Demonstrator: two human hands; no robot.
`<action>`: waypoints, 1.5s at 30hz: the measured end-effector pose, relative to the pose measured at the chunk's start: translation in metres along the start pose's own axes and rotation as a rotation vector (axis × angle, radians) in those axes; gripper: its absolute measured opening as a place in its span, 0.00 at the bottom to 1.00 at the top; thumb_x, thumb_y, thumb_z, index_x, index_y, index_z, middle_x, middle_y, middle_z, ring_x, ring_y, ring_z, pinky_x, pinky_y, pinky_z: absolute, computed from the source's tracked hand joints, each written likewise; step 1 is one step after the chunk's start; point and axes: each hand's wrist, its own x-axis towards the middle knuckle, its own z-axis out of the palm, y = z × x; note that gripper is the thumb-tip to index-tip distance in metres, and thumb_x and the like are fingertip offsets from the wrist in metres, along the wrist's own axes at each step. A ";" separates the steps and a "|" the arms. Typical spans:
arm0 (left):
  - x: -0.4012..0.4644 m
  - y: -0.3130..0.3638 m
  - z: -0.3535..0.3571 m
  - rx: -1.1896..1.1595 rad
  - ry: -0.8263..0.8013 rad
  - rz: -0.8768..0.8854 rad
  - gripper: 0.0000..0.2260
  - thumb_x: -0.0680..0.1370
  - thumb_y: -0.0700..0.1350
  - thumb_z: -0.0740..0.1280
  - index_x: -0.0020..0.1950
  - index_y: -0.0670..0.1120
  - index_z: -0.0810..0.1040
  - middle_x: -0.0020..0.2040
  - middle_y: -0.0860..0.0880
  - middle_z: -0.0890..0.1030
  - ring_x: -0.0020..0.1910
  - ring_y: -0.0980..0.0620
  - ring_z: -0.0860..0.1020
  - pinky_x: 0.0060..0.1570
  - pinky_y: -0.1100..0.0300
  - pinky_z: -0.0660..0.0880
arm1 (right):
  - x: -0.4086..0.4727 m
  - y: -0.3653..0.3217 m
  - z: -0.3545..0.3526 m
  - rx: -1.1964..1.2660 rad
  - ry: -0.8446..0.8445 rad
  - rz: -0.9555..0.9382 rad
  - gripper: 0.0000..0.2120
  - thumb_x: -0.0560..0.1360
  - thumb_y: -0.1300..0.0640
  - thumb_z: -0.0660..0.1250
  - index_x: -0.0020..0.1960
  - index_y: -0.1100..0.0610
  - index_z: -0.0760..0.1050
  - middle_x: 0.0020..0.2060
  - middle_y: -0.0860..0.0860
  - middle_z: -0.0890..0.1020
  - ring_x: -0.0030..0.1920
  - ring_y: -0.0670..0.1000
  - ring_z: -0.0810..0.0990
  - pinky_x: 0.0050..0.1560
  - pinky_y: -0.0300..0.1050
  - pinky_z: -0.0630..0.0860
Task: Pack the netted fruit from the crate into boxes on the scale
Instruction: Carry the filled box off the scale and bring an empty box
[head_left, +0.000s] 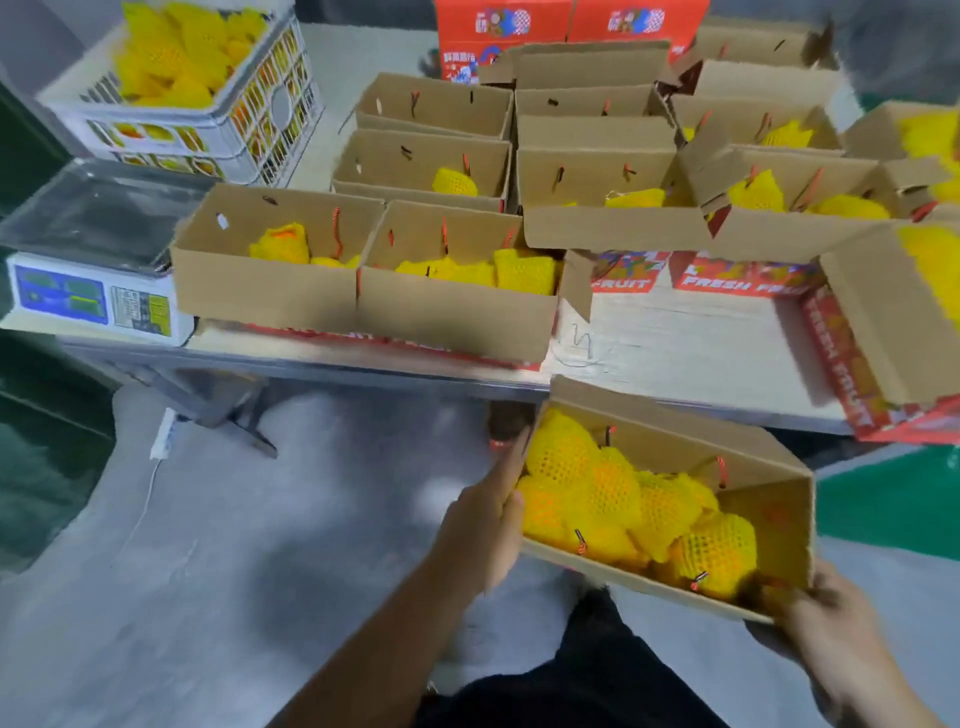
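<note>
Off the table (675, 332), fruit-filled box (769, 514) between both hands.

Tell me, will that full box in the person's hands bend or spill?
The box is probably heavy: netted fruit fills it. It's thin cardboard, held tilted at both ends by left hand and right hand, so it may sag.

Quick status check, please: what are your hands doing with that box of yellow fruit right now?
Both hands, left and right, grip the full box by its ends, off the table. Scale platter bare. Nothing blocking.
</note>
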 end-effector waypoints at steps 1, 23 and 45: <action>-0.009 -0.007 -0.008 -0.014 0.016 0.002 0.29 0.88 0.40 0.55 0.83 0.65 0.53 0.68 0.36 0.78 0.64 0.37 0.77 0.65 0.40 0.72 | -0.013 -0.001 0.007 -0.022 0.003 -0.021 0.13 0.76 0.67 0.66 0.50 0.50 0.82 0.40 0.56 0.87 0.43 0.61 0.86 0.42 0.56 0.85; -0.164 -0.233 -0.386 -0.202 0.660 -0.251 0.27 0.78 0.47 0.64 0.73 0.72 0.72 0.67 0.72 0.77 0.69 0.64 0.75 0.69 0.55 0.70 | -0.228 -0.193 0.380 -0.322 -0.635 -0.615 0.22 0.79 0.68 0.62 0.58 0.41 0.78 0.41 0.46 0.84 0.45 0.52 0.84 0.50 0.56 0.85; 0.048 -0.246 -0.798 -0.101 0.745 -0.072 0.36 0.79 0.32 0.67 0.51 0.80 0.79 0.47 0.75 0.82 0.47 0.77 0.79 0.44 0.79 0.74 | -0.257 -0.497 0.645 -0.059 -0.677 -0.753 0.13 0.70 0.56 0.62 0.46 0.40 0.80 0.33 0.41 0.82 0.33 0.45 0.80 0.38 0.47 0.75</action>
